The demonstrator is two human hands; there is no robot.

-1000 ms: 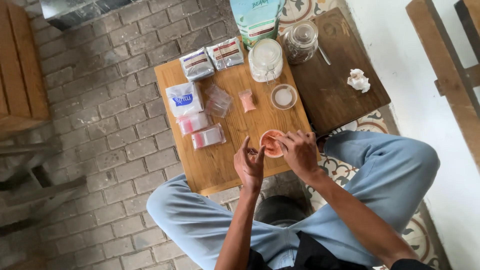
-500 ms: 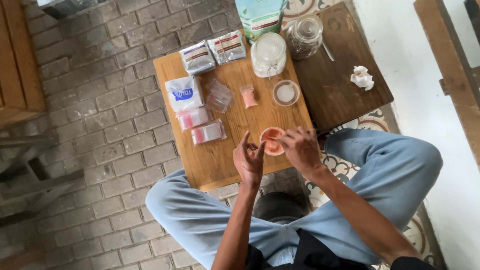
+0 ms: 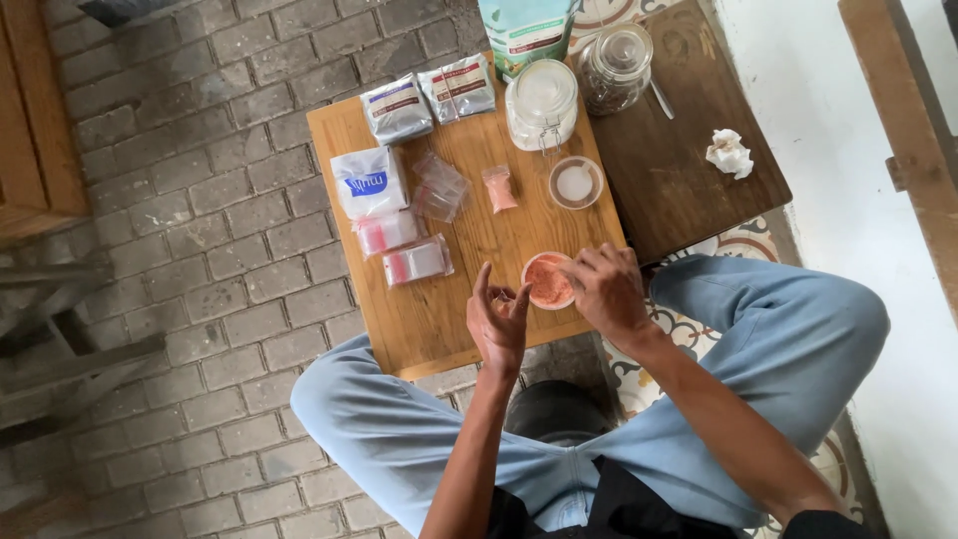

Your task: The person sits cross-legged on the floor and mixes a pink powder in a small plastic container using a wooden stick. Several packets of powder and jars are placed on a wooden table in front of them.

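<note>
A small bowl of pink-orange powder [image 3: 545, 282] stands near the front edge of a light wooden table [image 3: 424, 324]. My right hand [image 3: 607, 291] lies over the bowl's right rim with its fingertips bunched at the powder. Just left of the bowl, my left hand [image 3: 497, 321] is raised palm-up, its thumb and fingers pinching what looks like a small clear bag; the bag itself is hard to make out. A filled little bag of pink powder [image 3: 499, 189] lies further back on the table.
On the table are a round tub of white powder [image 3: 576, 183], a lidded glass jar [image 3: 542, 103], loose clear bags [image 3: 439, 188], two packs of red-striped zip bags [image 3: 417, 262], a white packet [image 3: 367, 182] and foil packets [image 3: 397, 108]. A dark table [image 3: 689, 195] holds a second jar [image 3: 614, 68] and a tissue [image 3: 728, 153].
Both hands stay at the bowl; the left hand's fingers have shifted slightly. The camera view has drifted a little.
</note>
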